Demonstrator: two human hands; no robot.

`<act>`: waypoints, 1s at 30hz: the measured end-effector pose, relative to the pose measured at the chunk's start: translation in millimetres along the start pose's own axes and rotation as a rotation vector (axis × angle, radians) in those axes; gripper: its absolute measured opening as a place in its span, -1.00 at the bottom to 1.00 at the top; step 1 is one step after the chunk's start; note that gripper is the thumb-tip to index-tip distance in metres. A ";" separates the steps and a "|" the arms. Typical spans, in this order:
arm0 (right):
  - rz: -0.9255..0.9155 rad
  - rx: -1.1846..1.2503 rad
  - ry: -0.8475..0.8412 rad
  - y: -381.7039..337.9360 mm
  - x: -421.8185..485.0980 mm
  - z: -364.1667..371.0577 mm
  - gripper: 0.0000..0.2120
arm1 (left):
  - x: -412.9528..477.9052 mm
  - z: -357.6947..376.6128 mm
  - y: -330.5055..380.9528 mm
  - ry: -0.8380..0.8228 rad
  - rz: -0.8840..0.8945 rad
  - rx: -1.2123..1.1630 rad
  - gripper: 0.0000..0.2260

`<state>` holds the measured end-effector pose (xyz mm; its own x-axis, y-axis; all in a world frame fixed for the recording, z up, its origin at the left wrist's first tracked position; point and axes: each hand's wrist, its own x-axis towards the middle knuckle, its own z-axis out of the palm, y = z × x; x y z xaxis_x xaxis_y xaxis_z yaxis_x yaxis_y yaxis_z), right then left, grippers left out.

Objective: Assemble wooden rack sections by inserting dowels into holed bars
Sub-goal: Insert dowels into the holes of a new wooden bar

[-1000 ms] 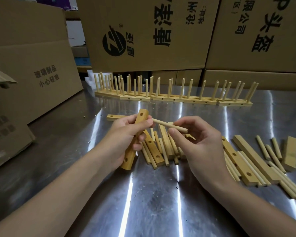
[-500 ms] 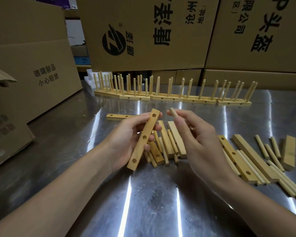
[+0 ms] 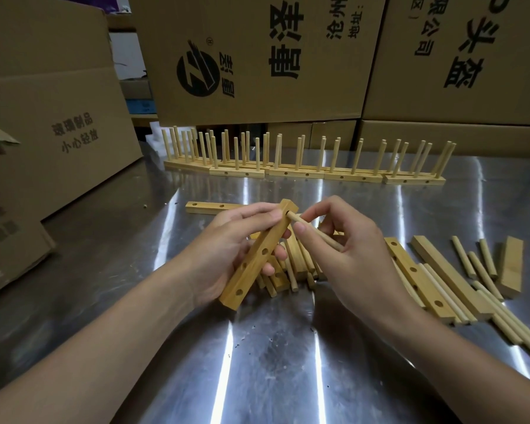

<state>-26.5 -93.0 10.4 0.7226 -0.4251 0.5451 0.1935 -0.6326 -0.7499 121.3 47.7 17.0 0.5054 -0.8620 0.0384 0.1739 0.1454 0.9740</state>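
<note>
Left hand (image 3: 227, 249): forearm enters from the lower left; fingers and thumb are wrapped round a holed bar (image 3: 257, 260), held tilted above the table with its upper end away from the person. Three open holes show on its face below the fingers. Right hand (image 3: 349, 255): forearm enters from the lower right; thumb and fingers pinch a dowel (image 3: 315, 232) near its forward end. The dowel's tip meets the bar's topmost hole, just beside the left fingertips; depth of entry cannot be told. Beneath both hands: heap of loose bars and dowels (image 3: 291, 267). Behind the left hand: spare bar (image 3: 208, 207), lying flat. To the right: scattered bars and dowels (image 3: 426, 280) on the steel table (image 3: 273, 362). Far side: assembled rack sections (image 3: 303, 172) in a row, dowels upright. Beyond: cardboard boxes (image 3: 257, 56).
</note>
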 end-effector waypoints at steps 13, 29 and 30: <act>-0.062 -0.280 0.050 1.7 0.9 -2.2 -0.83 | -3.6 5.0 -9.9 0.035 0.303 0.390 -0.72; 0.064 -0.069 -0.002 1.2 1.7 -1.3 -0.66 | 0.4 4.6 -11.7 0.085 0.345 0.343 -0.71; 0.104 -0.019 -0.011 0.3 2.6 -2.0 -0.64 | 1.4 3.2 -11.0 0.100 0.331 0.316 -0.72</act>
<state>-25.9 -95.6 12.4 0.7453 -0.4819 0.4609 0.1048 -0.5979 -0.7947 117.4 43.3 7.0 0.5718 -0.7413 0.3515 -0.2685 0.2358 0.9340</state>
